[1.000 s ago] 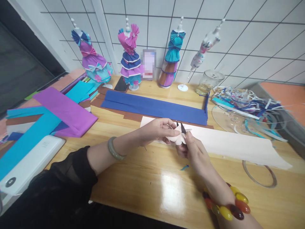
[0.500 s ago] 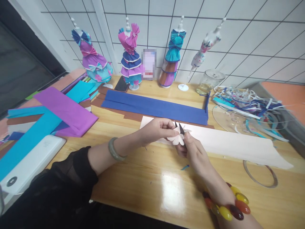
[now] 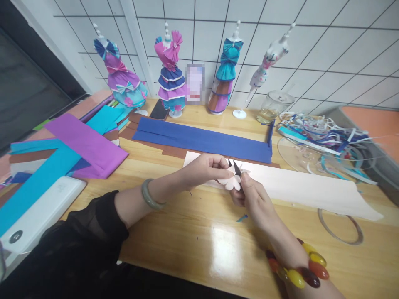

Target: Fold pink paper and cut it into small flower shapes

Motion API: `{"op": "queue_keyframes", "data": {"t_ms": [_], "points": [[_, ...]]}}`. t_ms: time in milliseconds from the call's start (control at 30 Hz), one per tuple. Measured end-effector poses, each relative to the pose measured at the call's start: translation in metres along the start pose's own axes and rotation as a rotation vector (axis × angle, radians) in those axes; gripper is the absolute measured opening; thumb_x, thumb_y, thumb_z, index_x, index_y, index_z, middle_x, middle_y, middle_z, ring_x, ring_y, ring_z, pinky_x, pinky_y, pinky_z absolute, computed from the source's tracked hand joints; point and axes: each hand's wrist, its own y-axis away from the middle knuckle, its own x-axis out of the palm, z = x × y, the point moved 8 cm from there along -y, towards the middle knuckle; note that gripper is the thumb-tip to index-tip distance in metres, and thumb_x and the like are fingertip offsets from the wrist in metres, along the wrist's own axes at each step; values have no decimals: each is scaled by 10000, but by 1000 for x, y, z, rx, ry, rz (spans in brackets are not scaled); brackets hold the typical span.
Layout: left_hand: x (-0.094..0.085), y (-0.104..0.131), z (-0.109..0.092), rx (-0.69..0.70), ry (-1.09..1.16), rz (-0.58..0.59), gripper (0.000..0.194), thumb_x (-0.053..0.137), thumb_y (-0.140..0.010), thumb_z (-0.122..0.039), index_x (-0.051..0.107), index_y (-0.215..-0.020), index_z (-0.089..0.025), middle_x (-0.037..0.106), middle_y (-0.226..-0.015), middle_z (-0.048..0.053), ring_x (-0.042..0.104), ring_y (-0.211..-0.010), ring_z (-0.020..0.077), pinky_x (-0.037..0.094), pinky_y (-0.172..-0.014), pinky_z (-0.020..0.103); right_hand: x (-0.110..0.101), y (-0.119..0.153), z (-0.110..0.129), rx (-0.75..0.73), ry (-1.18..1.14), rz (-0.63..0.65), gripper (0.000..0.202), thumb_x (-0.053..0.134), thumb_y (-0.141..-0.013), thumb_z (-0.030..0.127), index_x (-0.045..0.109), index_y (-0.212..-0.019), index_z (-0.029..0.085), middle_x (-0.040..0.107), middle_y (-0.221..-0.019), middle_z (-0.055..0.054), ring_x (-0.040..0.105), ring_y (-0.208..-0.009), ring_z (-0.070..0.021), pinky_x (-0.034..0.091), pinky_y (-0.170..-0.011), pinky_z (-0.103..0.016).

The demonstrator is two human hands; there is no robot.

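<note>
Since one second ago, the black two-pointed tool [image 3: 237, 168] has shifted slightly toward 9 o'clock — right hand [image 3: 255, 194] gripping it, left hand [image 3: 208, 171] pinching the pale flower [image 3: 232, 183]. Flower position: toward the pale strip's [image 3: 314, 192] 9 o'clock end.

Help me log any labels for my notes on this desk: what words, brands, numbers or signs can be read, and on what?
None can be read with certainty.
White device: a faint grey mark, too blurred to read.
Dark strip at the back left: pale lettering, too small to read.
Upright card by the wall: pixelated, unreadable.
</note>
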Motion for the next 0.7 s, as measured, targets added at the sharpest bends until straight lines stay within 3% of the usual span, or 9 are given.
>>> {"op": "queue_keyframes", "data": {"t_ms": [700], "points": [[-4,1,2,-31,-130,4,242,655,-671,-322,522,-677,-120,524,-635,-2,452,-552,61,314,-514,199,-1,-1,-6,20,49,20,514,229,-897,574,312,-537,216,269,-494,41,244,-468,-116,213,-457,-271]]}}
